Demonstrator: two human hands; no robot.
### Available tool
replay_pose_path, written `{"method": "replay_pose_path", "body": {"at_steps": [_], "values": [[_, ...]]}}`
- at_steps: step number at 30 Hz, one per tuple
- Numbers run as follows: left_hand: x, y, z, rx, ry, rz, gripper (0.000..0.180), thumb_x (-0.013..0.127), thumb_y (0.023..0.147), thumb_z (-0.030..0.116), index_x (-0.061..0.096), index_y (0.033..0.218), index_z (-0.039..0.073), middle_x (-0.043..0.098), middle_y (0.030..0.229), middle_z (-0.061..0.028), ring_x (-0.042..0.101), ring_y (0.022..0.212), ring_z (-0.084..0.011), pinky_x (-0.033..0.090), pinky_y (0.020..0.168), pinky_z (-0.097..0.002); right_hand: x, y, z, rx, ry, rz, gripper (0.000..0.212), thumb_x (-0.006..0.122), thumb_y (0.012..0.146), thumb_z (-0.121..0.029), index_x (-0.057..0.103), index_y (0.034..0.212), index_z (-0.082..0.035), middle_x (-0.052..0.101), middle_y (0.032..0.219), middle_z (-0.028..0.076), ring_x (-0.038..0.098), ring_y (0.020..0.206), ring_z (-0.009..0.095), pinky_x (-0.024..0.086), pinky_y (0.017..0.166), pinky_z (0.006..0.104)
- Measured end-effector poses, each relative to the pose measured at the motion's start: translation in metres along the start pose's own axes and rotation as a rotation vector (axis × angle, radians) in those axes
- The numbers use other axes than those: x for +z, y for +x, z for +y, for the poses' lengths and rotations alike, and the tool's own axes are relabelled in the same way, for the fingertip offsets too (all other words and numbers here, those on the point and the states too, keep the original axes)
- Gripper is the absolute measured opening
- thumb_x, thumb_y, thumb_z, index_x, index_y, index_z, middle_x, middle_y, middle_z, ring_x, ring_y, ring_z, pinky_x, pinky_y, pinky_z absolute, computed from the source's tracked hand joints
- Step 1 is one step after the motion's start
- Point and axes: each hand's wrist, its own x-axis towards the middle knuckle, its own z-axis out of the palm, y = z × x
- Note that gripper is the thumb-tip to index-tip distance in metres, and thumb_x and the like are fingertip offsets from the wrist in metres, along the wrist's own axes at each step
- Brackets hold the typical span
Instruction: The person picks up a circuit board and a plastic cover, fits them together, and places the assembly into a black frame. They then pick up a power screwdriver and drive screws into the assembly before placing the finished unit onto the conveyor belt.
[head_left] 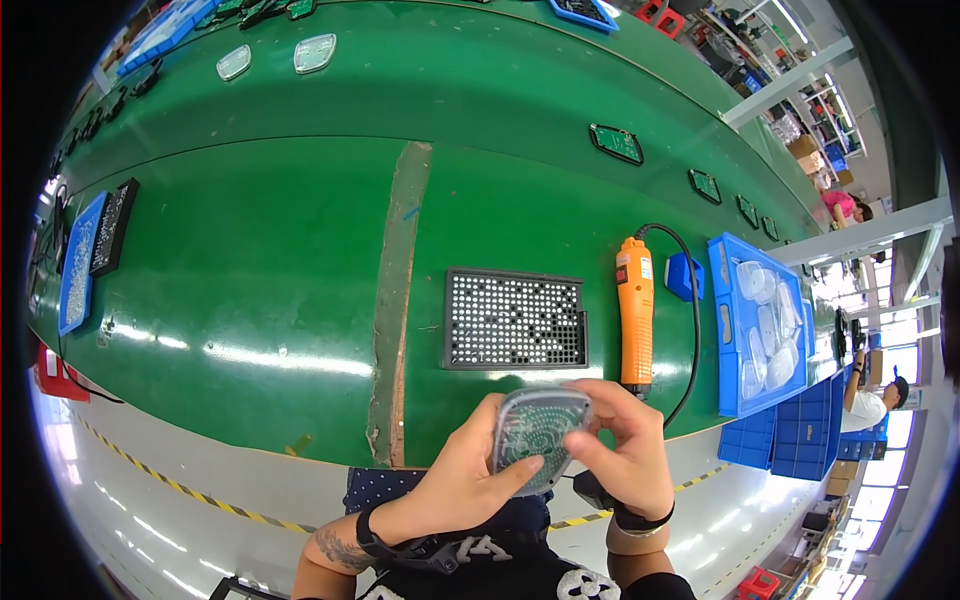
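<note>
Between my two hands, just off the table's near edge, is a rounded device housing [541, 425] with a clear cover over a green circuit board. My left hand [478, 463] grips its left side, the thumb lying across the lower front. On the other side, my right hand [628, 452] holds the right edge, its thumb resting on the cover. Beyond the hands lies a black screw tray [448, 320] with rows of small holes, many filled with white-looking screw heads. To its right an orange electric screwdriver [635, 310] lies with its black cord curving away.
A blue bin [731, 330] of clear plastic covers stands at the right, by a small blue box [684, 277]. Framed circuit boards [616, 144] line the far right. Clear covers [314, 54] lie far left; a blue tray [82, 265] of small parts sits left. A strip [398, 300] divides the green table.
</note>
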Motion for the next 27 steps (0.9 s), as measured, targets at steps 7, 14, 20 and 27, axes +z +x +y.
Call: {"method": "replay_pose_path", "body": {"at_steps": [7,14,20,27], "values": [[0.003,-0.013,0.015,0.02,0.433,0.01,0.04,0.056,0.085,0.006,0.035,0.118,-0.003,0.061,0.088,-0.0116,0.06,0.078,-0.015,0.049,0.067,-0.0299,0.012,0.002,0.01,0.02,0.183,0.043,0.014,0.064,0.082,-0.008,0.056,0.088,0.002,0.055,0.064,-0.001,0.045,0.054,0.003,0.035,0.049,0.017],[-0.005,-0.002,0.014,-0.099,0.204,-0.077,0.029,0.055,0.089,0.012,0.045,0.111,-0.004,0.063,0.079,-0.0068,0.061,0.069,-0.0114,0.051,0.06,-0.0257,0.002,0.009,-0.003,0.239,0.417,0.084,0.015,0.059,0.088,-0.013,0.054,0.08,-0.001,0.054,0.063,-0.003,0.044,0.053,0.0,0.033,0.046,0.0157],[-0.013,0.002,0.012,-0.22,-0.002,-0.191,0.022,0.053,0.091,0.015,0.052,0.104,-0.004,0.064,0.08,-0.006,0.06,0.067,-0.0075,0.052,0.059,-0.0219,0.004,0.006,0.005,0.175,0.395,0.083,0.013,0.058,0.088,-0.013,0.052,0.088,-0.001,0.056,0.067,-0.001,0.045,0.052,0.0,0.034,0.044,0.0158],[-0.013,-0.003,0.013,-0.182,-0.042,-0.091,0.022,0.052,0.091,0.014,0.052,0.105,-0.004,0.064,0.082,-0.0067,0.061,0.068,-0.0089,0.053,0.058,-0.0228,0.013,-0.006,-0.009,0.256,0.338,-0.059,0.033,0.06,0.083,-0.001,0.042,0.11,0.001,0.062,0.077,0.005,0.056,0.061,0.005,0.043,0.048,0.0175]]}}
